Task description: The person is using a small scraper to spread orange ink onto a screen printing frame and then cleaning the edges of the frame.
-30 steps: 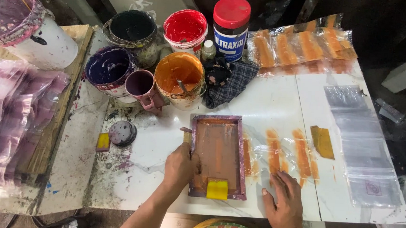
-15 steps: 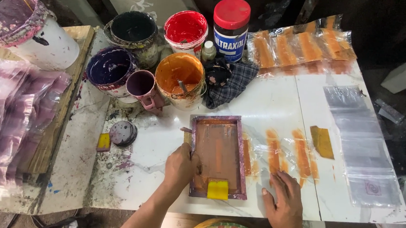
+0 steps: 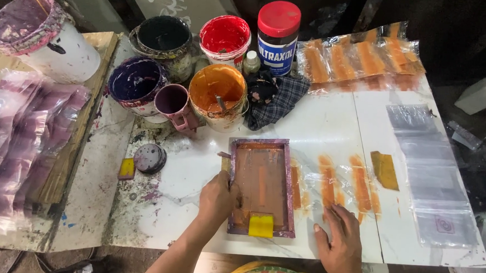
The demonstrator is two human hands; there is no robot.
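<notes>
Where the worktop begins at the far left, crumpled purple-stained plastic bags [image 3: 15, 141] lie on a wooden board, and a white bucket [image 3: 43, 37] smeared with purple stands behind them. Next come a purple paint tub [image 3: 137, 84], a black paint tub [image 3: 164, 38] behind it and a small purple mug [image 3: 174, 102], with a round stained lid [image 3: 150, 158] and a small yellow block [image 3: 127, 168] lying nearer the front edge. An orange paint tub [image 3: 218, 93] sits just behind the screen-printing frame [image 3: 261, 187], with a red paint tub [image 3: 225, 37] and a red-capped jar [image 3: 278, 36] farther back beside a dark checked rag [image 3: 278, 99].

The frame lies flat on the white table [image 3: 197, 167], its mesh coated orange, and a yellow squeegee [image 3: 261, 225] rests at its near end. The left hand [image 3: 217, 199] presses on the frame's left rail, fingers curled over the edge and gripping it. The right hand [image 3: 341, 241] lies open, palm down and fingers spread, on a clear plastic bag [image 3: 340, 183] printed with orange stripes, just right of the frame. An orange-stained scraper piece [image 3: 384, 170] lies beyond it, then a stack of unprinted clear bags [image 3: 435, 174]. Printed orange-striped bags [image 3: 358, 59] lie spread at the back right.
</notes>
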